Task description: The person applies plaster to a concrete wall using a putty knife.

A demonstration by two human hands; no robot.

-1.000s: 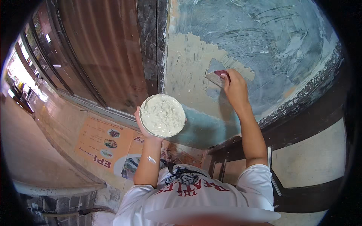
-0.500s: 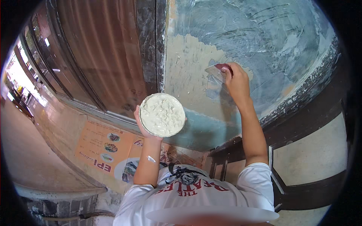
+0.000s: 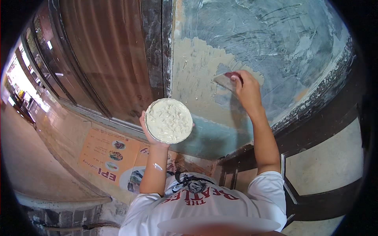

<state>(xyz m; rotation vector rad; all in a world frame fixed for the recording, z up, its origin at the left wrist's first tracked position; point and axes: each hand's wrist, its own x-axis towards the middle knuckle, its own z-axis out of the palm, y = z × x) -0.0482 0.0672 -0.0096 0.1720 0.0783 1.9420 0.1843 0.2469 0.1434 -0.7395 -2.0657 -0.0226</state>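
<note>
My left hand (image 3: 146, 129) is wrapped round a round tub of off-white putty (image 3: 169, 120), most of its fingers hidden beneath it. The putty's surface is lumpy and reaches close to the rim. Up and to the right, my right hand (image 3: 247, 88) pinches the dark red handle of a putty knife (image 3: 227, 80). Its broad blade is at the wall (image 3: 271, 51), over the edge of a beige putty patch (image 3: 197, 70); whether it touches, I cannot tell. Around the patch the wall is blue-grey with streaks. A white smear marks my left forearm.
On the left are brown-curtained glass panels (image 3: 102, 51) in dark frames, with a dark post (image 3: 157, 47) beside the wall. An orange printed banner (image 3: 104, 155) lies on the floor. Dark wooden framing with pale panels (image 3: 323, 165) stands at the right.
My right hand and the putty knife have shifted slightly down the wall, and the blade's angle has changed a little. The tub has barely moved.
</note>
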